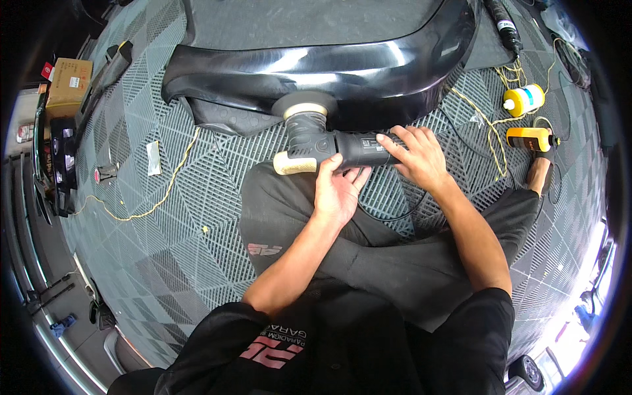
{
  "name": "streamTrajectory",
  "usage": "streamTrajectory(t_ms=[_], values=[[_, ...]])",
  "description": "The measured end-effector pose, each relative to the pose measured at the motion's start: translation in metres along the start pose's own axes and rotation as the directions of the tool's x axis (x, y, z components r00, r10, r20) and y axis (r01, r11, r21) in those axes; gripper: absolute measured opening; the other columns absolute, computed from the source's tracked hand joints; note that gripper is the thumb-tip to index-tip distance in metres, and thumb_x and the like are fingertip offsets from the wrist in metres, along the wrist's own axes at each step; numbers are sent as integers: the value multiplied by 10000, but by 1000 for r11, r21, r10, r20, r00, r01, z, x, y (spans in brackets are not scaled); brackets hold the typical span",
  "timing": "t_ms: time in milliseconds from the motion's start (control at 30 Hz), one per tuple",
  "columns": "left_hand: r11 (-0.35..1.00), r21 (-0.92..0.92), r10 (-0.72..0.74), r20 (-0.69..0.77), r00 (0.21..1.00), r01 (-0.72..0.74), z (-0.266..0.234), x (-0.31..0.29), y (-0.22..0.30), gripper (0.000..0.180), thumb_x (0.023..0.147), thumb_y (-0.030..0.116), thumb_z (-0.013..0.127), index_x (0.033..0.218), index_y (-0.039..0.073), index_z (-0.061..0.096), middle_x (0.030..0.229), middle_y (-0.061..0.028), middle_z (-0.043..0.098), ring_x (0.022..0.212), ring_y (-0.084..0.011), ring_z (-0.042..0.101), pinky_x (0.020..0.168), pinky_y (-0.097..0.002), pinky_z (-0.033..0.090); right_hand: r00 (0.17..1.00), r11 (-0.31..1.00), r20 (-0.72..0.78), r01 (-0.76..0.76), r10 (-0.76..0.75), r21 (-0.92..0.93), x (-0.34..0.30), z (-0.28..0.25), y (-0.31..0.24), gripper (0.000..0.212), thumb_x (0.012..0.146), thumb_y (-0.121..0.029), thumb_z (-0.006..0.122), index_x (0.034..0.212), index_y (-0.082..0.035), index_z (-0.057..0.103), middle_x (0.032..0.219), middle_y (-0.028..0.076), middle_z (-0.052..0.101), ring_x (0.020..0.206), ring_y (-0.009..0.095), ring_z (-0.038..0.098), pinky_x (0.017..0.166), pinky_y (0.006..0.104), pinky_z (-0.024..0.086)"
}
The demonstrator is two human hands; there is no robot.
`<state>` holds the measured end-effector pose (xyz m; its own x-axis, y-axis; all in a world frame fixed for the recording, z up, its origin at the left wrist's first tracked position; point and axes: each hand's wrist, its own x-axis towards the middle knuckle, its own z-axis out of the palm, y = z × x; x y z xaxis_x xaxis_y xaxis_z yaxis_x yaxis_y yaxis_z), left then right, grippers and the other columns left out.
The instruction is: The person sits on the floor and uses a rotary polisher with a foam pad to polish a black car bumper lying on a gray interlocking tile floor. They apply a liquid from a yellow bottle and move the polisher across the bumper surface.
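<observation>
A black and cream polishing machine [315, 146] lies across in front of me, its round pad [305, 105] against the lower edge of a glossy black curved car panel [303, 72]. My left hand [338, 192] supports the machine from below near its head, with the thumb up on the body. Around the rear of the barrel, my right hand [419, 157] has its fingers wrapped over the top. Streaks of light and hazy swirls show on the panel. The pad's working face is hidden.
A yellow cord [178, 172] runs over the grey grid floor tiles [217, 197] at left, near a white packet [153, 158]. At right lie a yellow bottle [525, 101], an orange-yellow bottle [528, 139] and a black polisher-like tool [505, 29]. A cardboard box [70, 82] stands far left.
</observation>
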<state>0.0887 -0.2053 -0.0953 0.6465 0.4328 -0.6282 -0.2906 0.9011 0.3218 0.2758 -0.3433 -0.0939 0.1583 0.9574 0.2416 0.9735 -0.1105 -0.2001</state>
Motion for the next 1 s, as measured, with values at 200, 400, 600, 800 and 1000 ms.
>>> streamTrajectory(t_ms=[200,400,600,800,1000], values=[[999,17,-32,21,999,32,0,-1,-7,646,904,339,773,1403,27,506,1361,-149,562,1348,-349,557,1198,-546,445,999,1000,35,-19,20,-21,-8,1,10,1063,596,-182,958,1559,-308,526,1345,54,625,1156,299,630,996,465,471],[999,31,-37,2,999,37,2,-4,-9,648,913,355,776,1411,37,509,1360,-144,566,1351,-347,559,1200,-527,446,999,1000,42,-26,26,4,-10,-1,12,1063,582,-166,959,1551,-285,539,1329,52,642,1148,277,632,1013,465,462],[998,22,-54,-16,998,54,2,-7,-9,693,918,374,779,1436,27,477,1400,-156,534,1380,-355,539,1223,-504,432,998,999,62,-24,23,21,-8,-4,10,1047,602,-153,950,1554,-280,535,1330,57,646,1150,281,632,1021,468,457],[998,-55,-32,-1,999,32,5,0,-3,588,915,291,814,1360,35,529,1365,-123,560,1347,-320,560,1236,-484,419,999,1000,16,-28,28,3,1,-2,11,1060,601,-139,949,1563,-287,527,1322,57,646,1148,282,631,1019,473,458],[999,-3,-34,-29,999,34,6,-3,-6,724,920,366,780,1458,18,442,1397,-165,520,1364,-376,544,1200,-513,462,999,1000,32,-28,28,1,-3,-4,10,1046,607,-144,946,1559,-291,538,1318,55,652,1125,269,636,1000,468,466]])
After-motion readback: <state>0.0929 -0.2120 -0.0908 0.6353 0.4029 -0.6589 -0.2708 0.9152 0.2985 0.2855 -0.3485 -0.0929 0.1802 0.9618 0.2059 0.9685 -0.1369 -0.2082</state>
